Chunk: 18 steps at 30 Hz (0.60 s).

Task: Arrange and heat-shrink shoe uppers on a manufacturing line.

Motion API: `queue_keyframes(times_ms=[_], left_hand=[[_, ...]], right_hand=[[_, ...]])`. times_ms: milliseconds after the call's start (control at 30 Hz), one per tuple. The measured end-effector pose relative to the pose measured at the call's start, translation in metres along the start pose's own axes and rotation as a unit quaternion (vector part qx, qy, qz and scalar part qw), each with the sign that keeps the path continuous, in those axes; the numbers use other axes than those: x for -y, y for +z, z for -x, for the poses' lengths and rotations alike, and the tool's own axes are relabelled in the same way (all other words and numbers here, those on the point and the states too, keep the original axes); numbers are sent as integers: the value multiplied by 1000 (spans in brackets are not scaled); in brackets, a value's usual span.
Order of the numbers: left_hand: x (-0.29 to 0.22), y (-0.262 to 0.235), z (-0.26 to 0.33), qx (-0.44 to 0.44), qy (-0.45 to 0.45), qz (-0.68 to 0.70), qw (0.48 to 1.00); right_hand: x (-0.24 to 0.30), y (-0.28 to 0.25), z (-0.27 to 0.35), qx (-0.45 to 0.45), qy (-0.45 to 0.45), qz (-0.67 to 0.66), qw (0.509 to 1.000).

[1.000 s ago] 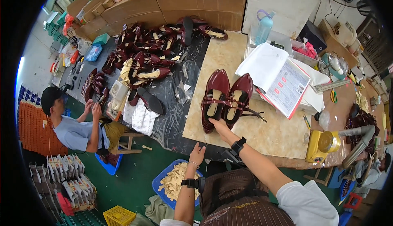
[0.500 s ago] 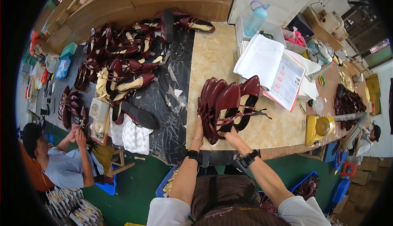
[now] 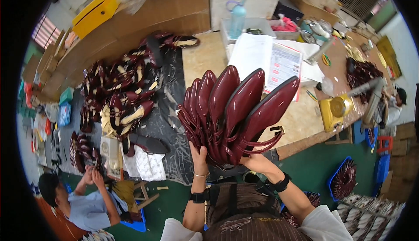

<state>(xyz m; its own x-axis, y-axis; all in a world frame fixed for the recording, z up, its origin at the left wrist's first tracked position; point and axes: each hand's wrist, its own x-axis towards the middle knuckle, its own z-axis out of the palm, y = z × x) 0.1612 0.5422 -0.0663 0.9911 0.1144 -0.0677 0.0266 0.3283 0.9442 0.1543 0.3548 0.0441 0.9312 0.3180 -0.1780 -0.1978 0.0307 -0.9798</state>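
Between my two hands is a fanned row of several glossy dark red pointed shoes (image 3: 224, 97) with thin straps, toes pointing away from me. My left hand (image 3: 199, 159) grips the left side of the bunch near the heels. Its right end is held by my right hand (image 3: 258, 163), the fingers partly hidden under the shoes. The bunch is up over the front edge of the beige tabletop (image 3: 194, 58). Black bands circle both my wrists.
On the black-covered table at left lies a heap of dark red shoes (image 3: 126, 73). Papers (image 3: 251, 53), a blue bottle (image 3: 237, 19) and a yellow machine (image 3: 336, 110) stand to the right. A co-worker (image 3: 83, 197) sits at lower left. Blue baskets (image 3: 334, 184) stand on the green floor.
The bunch of shoes has come up off the tabletop toward me and fanned out wider, with both hands still on it. The whole view has turned and shifted.
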Motion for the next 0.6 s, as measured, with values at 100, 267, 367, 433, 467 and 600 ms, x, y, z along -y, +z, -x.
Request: queue_keyframes(times_ms=[100, 267, 367, 433, 467, 600], left_hand=[[-18, 28, 10, 37, 24, -19, 999], [-17, 42, 20, 73, 6, -19, 997], [15, -4, 25, 84, -114, 21, 990], [58, -57, 28, 86, -158, 33, 983], [56, -42, 42, 163, -181, 62, 968], [50, -1, 87, 148, -227, 49, 961]], right_hand=[[17, -10, 25, -36, -34, -25, 998], [2, -24, 51, -33, -74, 10, 997], [-38, -9, 41, -53, -110, -3, 993], [-40, 1, 42, 22, -12, 81, 996], [-67, -4, 40, -34, -58, 65, 996], [-145, -2, 25, -17, 21, 71, 997]])
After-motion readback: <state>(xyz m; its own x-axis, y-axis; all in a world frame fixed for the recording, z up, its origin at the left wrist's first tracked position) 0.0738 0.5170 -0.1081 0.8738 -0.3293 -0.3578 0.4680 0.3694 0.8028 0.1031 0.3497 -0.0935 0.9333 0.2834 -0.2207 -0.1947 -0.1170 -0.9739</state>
